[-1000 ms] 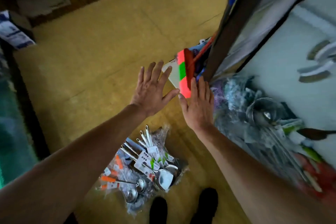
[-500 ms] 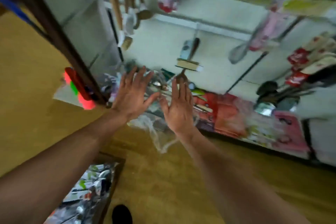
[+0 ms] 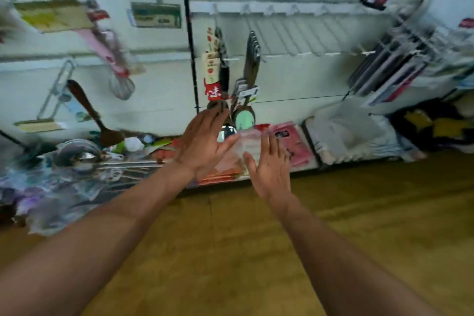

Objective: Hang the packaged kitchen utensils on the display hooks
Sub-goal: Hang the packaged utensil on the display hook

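Both my hands are stretched out in front of me with straight, spread fingers and hold nothing. My left hand (image 3: 202,142) and my right hand (image 3: 269,165) hover before the white display wall. Just above them hang packaged utensils (image 3: 250,77) and a red-labelled pack (image 3: 213,69) on display hooks (image 3: 302,54). A row of bare hooks runs to the right of them. Loose metal ladles and utensils in plastic (image 3: 79,159) lie piled at the wall's foot on the left. The picture is blurred.
A wooden spoon (image 3: 89,113) and a whisk (image 3: 120,84) hang at the left. Dark flat packs (image 3: 389,69) hang at the right. Red and pink packets (image 3: 295,143) and bagged goods (image 3: 354,133) lie along the wall's base. Yellow-brown floor (image 3: 243,251) lies below.
My view has swung right and up, from the floor with a bag of utensils to the display wall. Both hands stayed open and outstretched, now in front of the hanging utensils.
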Tool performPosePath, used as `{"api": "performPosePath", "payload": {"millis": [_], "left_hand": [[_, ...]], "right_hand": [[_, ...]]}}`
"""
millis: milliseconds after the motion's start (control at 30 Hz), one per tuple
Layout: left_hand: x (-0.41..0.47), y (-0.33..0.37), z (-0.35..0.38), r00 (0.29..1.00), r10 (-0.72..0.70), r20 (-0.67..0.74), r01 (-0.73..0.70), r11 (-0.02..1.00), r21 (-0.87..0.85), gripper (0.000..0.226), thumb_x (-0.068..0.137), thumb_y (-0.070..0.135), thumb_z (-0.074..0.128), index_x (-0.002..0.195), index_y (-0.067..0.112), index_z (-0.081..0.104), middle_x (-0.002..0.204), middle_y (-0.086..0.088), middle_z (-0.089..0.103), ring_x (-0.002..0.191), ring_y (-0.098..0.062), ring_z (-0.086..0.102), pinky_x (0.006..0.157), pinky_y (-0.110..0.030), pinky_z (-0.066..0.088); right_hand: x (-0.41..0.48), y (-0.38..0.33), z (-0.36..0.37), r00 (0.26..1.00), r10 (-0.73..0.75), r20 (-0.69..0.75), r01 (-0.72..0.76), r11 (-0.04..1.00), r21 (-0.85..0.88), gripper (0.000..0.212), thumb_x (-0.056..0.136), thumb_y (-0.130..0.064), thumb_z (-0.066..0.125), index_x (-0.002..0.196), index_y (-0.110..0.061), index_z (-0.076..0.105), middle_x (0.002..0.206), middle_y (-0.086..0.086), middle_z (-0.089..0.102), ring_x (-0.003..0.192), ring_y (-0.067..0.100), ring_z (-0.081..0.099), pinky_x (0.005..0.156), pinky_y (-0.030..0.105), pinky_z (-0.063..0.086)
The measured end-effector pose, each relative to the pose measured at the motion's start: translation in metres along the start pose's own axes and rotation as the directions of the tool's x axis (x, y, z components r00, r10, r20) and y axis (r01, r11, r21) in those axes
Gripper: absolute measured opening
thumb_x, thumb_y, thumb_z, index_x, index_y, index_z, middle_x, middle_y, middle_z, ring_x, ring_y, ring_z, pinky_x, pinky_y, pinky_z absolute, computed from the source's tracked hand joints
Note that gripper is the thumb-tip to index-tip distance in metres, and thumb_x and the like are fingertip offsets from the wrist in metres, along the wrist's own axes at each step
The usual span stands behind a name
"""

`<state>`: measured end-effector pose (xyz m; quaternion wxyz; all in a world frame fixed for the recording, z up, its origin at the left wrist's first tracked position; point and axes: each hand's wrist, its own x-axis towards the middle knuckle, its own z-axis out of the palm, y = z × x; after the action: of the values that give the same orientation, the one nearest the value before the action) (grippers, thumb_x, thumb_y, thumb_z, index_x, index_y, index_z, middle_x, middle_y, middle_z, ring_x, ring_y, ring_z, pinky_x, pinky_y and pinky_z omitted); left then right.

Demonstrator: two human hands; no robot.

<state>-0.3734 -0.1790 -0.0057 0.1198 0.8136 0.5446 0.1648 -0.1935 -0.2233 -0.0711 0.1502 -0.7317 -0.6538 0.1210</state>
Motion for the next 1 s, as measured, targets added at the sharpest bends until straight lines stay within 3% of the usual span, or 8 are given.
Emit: {"api": "performPosePath", "payload": {"millis": [233, 433, 600, 700, 767, 833, 900, 1000], "left_hand": [[0.073, 0.041, 0.033, 0.999, -0.02, -0.028, 0.016, 0.992, -0.127, 0.067, 0.1, 0.056, 0.036, 0.154, 0.016, 0.031, 0.16, -0.009, 0.031, 0.148, -0.026, 0.023, 0.12, -0.041, 0.021], [0.148, 0.02, 0.069, 0.994, -0.082, -0.073, 0.065, 0.975, -0.215, 0.055, 0.104, 0.041, 0.044, 0.149, 0.009, 0.038, 0.152, -0.013, 0.042, 0.14, -0.03, 0.037, 0.113, -0.04, 0.033], [0.193, -0.004, 0.097, 0.978, -0.178, -0.108, 0.136, 0.939, -0.317, 0.048, 0.103, 0.027, 0.049, 0.147, 0.009, 0.042, 0.145, -0.012, 0.05, 0.134, -0.03, 0.046, 0.108, -0.04, 0.039], [0.211, -0.011, 0.11, 0.96, -0.247, -0.133, 0.172, 0.893, -0.416, 0.041, 0.102, 0.035, 0.049, 0.139, 0.016, 0.049, 0.132, -0.004, 0.062, 0.123, -0.023, 0.057, 0.098, -0.045, 0.049], [0.22, -0.011, 0.116, 0.949, -0.282, -0.14, 0.186, 0.862, -0.472, 0.035, 0.101, 0.036, 0.051, 0.129, 0.016, 0.054, 0.12, -0.001, 0.067, 0.112, -0.02, 0.063, 0.09, -0.044, 0.052], [0.227, -0.012, 0.119, 0.94, -0.306, -0.15, 0.194, 0.842, -0.503, 0.029, 0.098, 0.035, 0.056, 0.119, 0.014, 0.058, 0.11, -0.001, 0.068, 0.101, -0.019, 0.065, 0.084, -0.042, 0.054], [0.231, -0.013, 0.122, 0.933, -0.328, -0.15, 0.2, 0.817, -0.541, 0.027, 0.095, 0.034, 0.061, 0.111, 0.012, 0.06, 0.102, 0.0, 0.067, 0.092, -0.018, 0.065, 0.082, -0.041, 0.054], [0.236, -0.013, 0.12, 0.923, -0.369, -0.111, 0.241, 0.778, -0.58, 0.025, 0.092, 0.028, 0.066, 0.107, 0.009, 0.06, 0.095, 0.004, 0.067, 0.089, -0.018, 0.066, 0.083, -0.038, 0.055]], "right_hand": [[0.035, 0.049, -0.009, 1.0, 0.019, 0.024, -0.018, 0.999, -0.047, 0.078, 0.096, -0.065, 0.013, 0.157, -0.02, -0.005, 0.165, 0.008, -0.002, 0.152, 0.027, -0.004, 0.124, 0.047, 0.0], [0.114, 0.049, 0.006, 1.0, -0.006, 0.005, 0.006, 1.0, 0.006, 0.074, 0.1, -0.061, 0.021, 0.157, -0.019, -0.002, 0.166, 0.006, -0.001, 0.152, 0.025, -0.004, 0.123, 0.04, -0.003], [0.187, 0.035, 0.032, 0.995, 0.001, -0.095, 0.013, 0.99, 0.141, 0.073, 0.1, -0.056, 0.034, 0.156, -0.011, 0.019, 0.162, 0.014, 0.022, 0.149, 0.033, 0.02, 0.121, 0.049, 0.02], [0.218, 0.034, 0.044, 0.998, 0.033, -0.045, -0.016, 0.947, 0.322, 0.08, 0.095, -0.052, 0.047, 0.155, -0.006, 0.021, 0.157, 0.015, 0.031, 0.143, 0.03, 0.033, 0.115, 0.041, 0.03], [0.234, 0.035, 0.041, 0.999, 0.024, 0.044, -0.042, 0.881, 0.47, 0.083, 0.089, -0.036, 0.067, 0.153, -0.006, 0.024, 0.146, 0.009, 0.047, 0.126, 0.013, 0.051, 0.099, 0.026, 0.041], [0.248, 0.039, 0.044, 0.999, 0.004, 0.05, -0.031, 0.82, 0.571, 0.072, 0.083, -0.025, 0.074, 0.144, -0.01, 0.04, 0.117, -0.002, 0.061, 0.09, -0.01, 0.058, 0.076, 0.013, 0.044], [0.259, 0.044, 0.052, 0.996, 0.075, 0.045, -0.087, 0.783, 0.616, 0.061, 0.081, -0.018, 0.076, 0.135, -0.011, 0.049, 0.108, -0.004, 0.062, 0.088, -0.004, 0.06, 0.073, 0.006, 0.042], [0.266, 0.053, 0.062, 0.988, 0.153, 0.021, -0.132, 0.769, 0.625, 0.048, 0.076, -0.02, 0.081, 0.117, -0.013, 0.056, 0.107, 0.002, 0.066, 0.1, 0.018, 0.063, 0.08, 0.025, 0.049]]}}
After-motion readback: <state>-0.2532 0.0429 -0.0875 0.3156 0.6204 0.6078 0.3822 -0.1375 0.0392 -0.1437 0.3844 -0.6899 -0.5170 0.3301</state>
